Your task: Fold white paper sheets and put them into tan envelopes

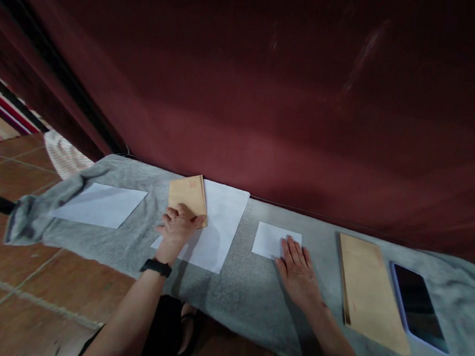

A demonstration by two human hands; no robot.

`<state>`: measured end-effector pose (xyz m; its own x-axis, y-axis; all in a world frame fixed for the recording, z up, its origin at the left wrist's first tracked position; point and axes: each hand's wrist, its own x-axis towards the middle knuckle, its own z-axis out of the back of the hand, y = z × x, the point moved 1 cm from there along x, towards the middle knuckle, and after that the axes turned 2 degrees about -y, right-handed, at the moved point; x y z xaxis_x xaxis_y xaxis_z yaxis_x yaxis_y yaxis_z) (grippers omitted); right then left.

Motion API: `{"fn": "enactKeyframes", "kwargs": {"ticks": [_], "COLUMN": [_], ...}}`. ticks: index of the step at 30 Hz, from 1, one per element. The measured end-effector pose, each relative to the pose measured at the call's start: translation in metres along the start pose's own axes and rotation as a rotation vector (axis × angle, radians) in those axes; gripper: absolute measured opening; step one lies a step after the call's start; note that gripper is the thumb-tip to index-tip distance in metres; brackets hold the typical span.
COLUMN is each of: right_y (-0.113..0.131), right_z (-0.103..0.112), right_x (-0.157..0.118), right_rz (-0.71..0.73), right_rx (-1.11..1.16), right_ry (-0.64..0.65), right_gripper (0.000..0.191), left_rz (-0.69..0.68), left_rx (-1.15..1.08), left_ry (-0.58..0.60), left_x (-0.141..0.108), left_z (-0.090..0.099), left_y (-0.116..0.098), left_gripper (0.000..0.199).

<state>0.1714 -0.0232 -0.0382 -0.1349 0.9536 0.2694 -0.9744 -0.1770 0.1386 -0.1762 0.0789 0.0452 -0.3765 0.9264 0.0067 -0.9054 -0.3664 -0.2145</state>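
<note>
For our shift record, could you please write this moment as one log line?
left hand: on small brown envelopes, overlapping larger white sheet; right hand: flat on small white paper; far right: large brown envelopes, phone

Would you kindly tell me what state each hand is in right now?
Left hand: open, resting on the small envelopes.
Right hand: open, laid over the edge of the small paper.

Here's the head-worn view, peering forward and down across the grey cloth (237, 297). It's near enough to span left hand (176, 228) and right hand (298, 270), the dark red backdrop (253, 111) filling the top.
</note>
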Motion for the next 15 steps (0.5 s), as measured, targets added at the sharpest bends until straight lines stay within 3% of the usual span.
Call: {"fn": "enactKeyframes", "kwargs": {"ticks": [8,15], "right_y": [0.001,0.001], "right_z": [0.001,0.001], "right_x": [-0.001,-0.001], "right_rz": [0.0,-0.01], "right_rx": [0.019,0.012], "right_ry": [-0.025,-0.008], "right_gripper": [0.062,0.062], "left_rz": [0.124,0.077], "left_rx": [0.044,0.06], "left_ry": [-0.031,-0.201], "left_x": [0.015,0.013], "left_z": [0.006,0.016], "left_y": [0.018,0.025], "left_gripper": [0.105,0.1]}}
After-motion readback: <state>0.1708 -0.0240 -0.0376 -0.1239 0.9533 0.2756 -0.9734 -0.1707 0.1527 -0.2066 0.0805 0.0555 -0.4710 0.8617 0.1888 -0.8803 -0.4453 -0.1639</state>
